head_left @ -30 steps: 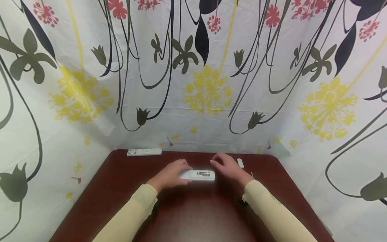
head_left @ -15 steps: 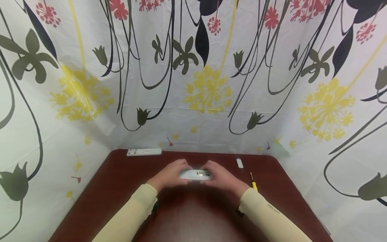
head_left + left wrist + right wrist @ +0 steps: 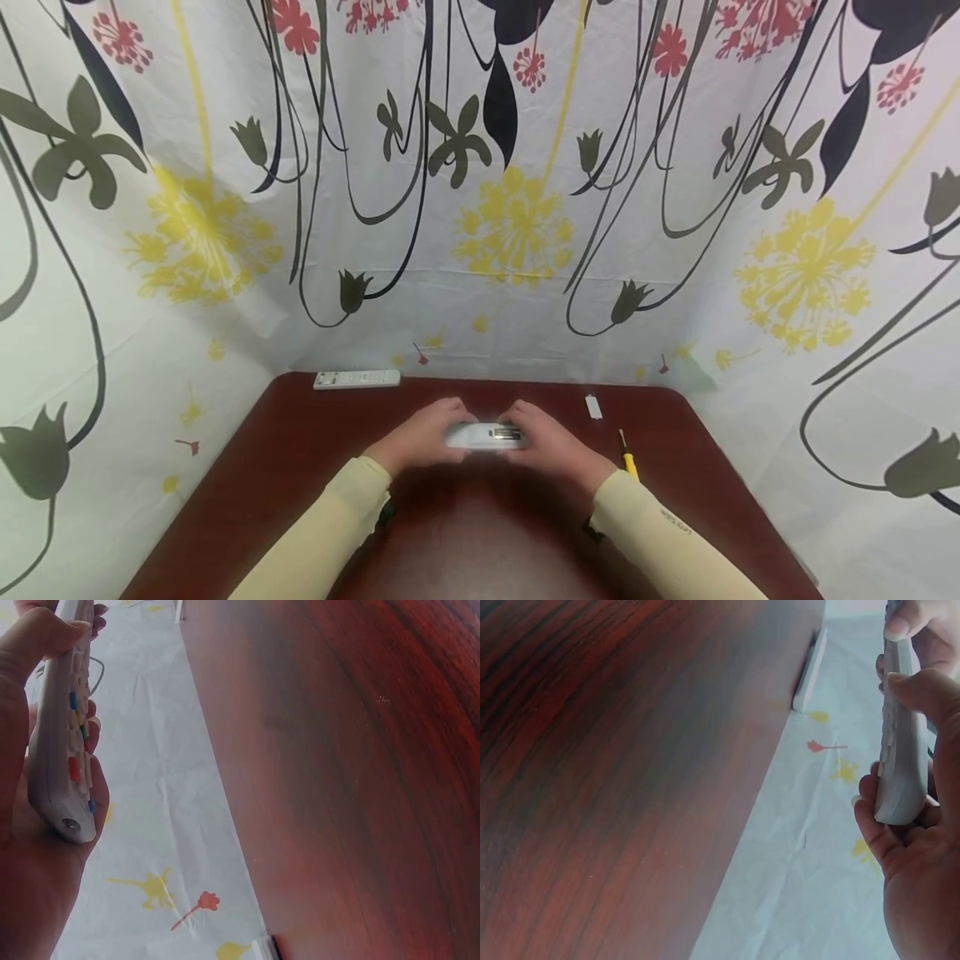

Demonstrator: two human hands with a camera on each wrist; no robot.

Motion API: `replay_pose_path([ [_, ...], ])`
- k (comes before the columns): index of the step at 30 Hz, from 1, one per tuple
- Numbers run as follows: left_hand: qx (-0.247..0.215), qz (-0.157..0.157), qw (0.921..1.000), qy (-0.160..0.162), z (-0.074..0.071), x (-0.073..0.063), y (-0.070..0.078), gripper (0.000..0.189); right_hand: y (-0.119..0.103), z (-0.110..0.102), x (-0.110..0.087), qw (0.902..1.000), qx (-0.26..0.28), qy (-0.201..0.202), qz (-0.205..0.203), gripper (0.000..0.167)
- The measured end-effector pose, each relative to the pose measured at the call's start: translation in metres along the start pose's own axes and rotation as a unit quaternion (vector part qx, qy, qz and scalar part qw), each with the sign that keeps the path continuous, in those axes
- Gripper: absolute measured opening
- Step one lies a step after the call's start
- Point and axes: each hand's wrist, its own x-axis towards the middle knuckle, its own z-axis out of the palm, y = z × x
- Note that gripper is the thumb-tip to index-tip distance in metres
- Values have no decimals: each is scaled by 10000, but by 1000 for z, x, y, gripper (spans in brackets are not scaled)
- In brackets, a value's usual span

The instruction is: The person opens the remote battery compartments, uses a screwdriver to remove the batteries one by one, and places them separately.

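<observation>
Between my two hands is a white remote control [image 3: 471, 435], its back turned toward the head camera. The battery compartment [image 3: 507, 433] near its right end is uncovered, and batteries show inside. My left hand [image 3: 426, 433] grips the left end, thumb along one edge. The other end is gripped by my right hand [image 3: 551, 442]. In the left wrist view the remote [image 3: 56, 750] shows coloured buttons on its far face. Part of the right end is hidden by fingers in the head view.
A second white remote [image 3: 357, 379] lies at the table's back left. A small white battery cover [image 3: 593, 407] lies at the back right. Near my right forearm is a screwdriver [image 3: 628, 457] with a yellow handle. A flowered curtain [image 3: 480, 333] surrounds the dark red table [image 3: 480, 533].
My right hand, apart from the remote a second ago, has moved left and now grips its right end. The screwdriver has come into fuller view. My left hand has stayed in place.
</observation>
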Motion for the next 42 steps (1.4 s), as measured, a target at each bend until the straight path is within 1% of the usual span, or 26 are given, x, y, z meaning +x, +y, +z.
replay_pose_path([
  [3,0,-41,10000,-15,1,1,-1,44,1,1,0,10000,-14,10,-17,42],
  [7,39,-216,9997,-49,3,3,-5,43,4,3,3,9999,-116,33,17,42],
  [13,109,-474,9985,-241,5,7,-9,47,13,6,7,9995,-255,56,165,42],
  [16,112,-568,9979,-304,5,9,-10,48,18,7,9,9992,-358,85,170,42],
  [19,131,-564,9979,-290,5,11,-11,48,22,7,11,9990,-400,92,167,41],
  [21,203,-493,9982,-278,5,13,-12,47,24,7,13,9990,-404,88,186,41],
  [27,637,-251,9972,-313,8,19,-15,46,29,7,19,9984,-552,99,101,43],
  [30,810,-221,9959,-330,10,23,-16,45,34,8,22,9989,-465,89,-51,42],
  [34,927,-195,9948,-370,12,27,-18,45,49,10,27,9994,-123,121,-307,39],
  [35,935,-197,9947,-387,13,28,-19,46,66,17,30,9989,-27,131,-460,42],
  [38,949,-206,9942,-472,14,31,-21,47,73,18,31,9990,114,66,-421,43],
  [41,968,-235,9936,-531,14,33,-22,48,72,17,32,9997,98,-37,-226,43],
  [42,981,-253,9934,-541,14,34,-22,48,57,10,30,10000,41,-88,-9,41],
])
